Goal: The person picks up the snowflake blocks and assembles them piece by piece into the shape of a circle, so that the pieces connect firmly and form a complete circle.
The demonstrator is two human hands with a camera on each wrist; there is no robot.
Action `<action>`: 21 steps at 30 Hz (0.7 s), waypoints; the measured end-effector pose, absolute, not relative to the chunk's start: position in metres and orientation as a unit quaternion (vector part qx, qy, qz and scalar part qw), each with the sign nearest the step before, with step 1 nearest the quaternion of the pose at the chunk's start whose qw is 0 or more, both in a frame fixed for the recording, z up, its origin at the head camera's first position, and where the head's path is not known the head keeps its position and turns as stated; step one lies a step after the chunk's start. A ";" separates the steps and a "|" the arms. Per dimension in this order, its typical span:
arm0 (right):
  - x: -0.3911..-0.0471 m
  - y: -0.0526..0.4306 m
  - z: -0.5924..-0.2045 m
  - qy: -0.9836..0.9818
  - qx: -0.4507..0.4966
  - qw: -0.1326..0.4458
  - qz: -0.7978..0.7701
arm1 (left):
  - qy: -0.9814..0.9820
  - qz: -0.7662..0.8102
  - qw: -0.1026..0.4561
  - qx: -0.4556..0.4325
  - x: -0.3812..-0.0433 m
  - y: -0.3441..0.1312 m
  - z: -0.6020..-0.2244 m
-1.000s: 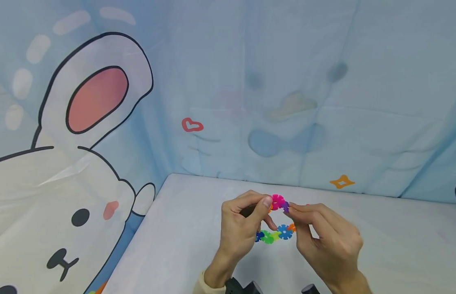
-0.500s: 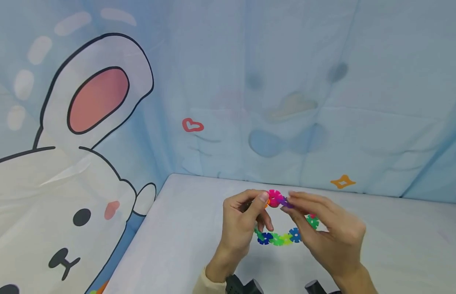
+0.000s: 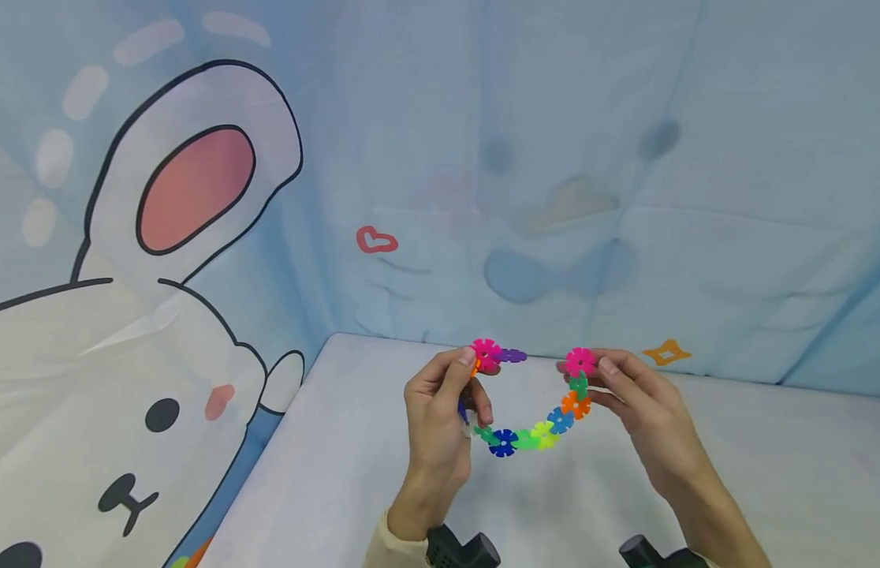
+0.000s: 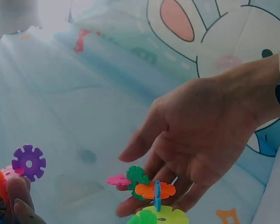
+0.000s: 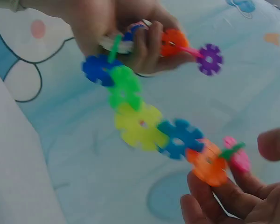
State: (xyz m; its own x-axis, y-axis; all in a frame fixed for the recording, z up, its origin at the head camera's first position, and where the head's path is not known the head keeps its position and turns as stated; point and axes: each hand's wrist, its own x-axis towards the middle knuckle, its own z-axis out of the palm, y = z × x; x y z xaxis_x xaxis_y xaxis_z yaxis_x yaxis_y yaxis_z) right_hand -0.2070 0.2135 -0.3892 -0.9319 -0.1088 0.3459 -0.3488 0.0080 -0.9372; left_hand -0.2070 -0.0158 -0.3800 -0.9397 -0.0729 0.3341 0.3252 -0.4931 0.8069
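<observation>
A curved chain of interlocking plastic flower discs (image 3: pixel 544 435) hangs between both hands above the table. My left hand (image 3: pixel 440 426) pinches it near one end, by the pink disc (image 3: pixel 486 355), with a purple disc (image 3: pixel 512 356) sticking out beyond. My right hand (image 3: pixel 656 426) supports the other end on its fingers, beside another pink disc (image 3: pixel 579 362). Its thumb stands apart from that disc in the right wrist view. The two ends, purple disc (image 5: pixel 210 59) and pink disc (image 5: pixel 241 160), are apart. The left palm and fingers hide part of the chain.
Beneath the hands lies a white-covered table (image 3: pixel 326 442). A light blue curtain (image 3: pixel 412 158) with printed shapes hangs behind it, and a large printed rabbit (image 3: pixel 177 355) covers the left side. Dark wrist devices (image 3: pixel 468 548) show at the lower edge.
My right hand has let go of the purple disc and moved right to the chain's other end. The left hand has shifted slightly left and up, and the chain has spread into an open curve.
</observation>
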 end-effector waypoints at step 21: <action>-0.164 0.176 -0.365 -0.656 0.221 0.173 0.700 | -0.529 -0.805 0.131 -0.233 -0.192 -0.018 -0.371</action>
State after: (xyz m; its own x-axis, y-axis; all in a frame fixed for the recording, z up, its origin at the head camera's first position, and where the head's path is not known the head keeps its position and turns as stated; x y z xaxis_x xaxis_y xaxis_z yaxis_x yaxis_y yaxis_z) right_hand -0.1638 0.1758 -0.3651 -0.8421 -0.0478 0.5371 -0.5329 -0.0784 -0.8425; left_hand -0.1918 -0.0180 -0.3709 -0.8566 0.0356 0.5147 0.4583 -0.4056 0.7909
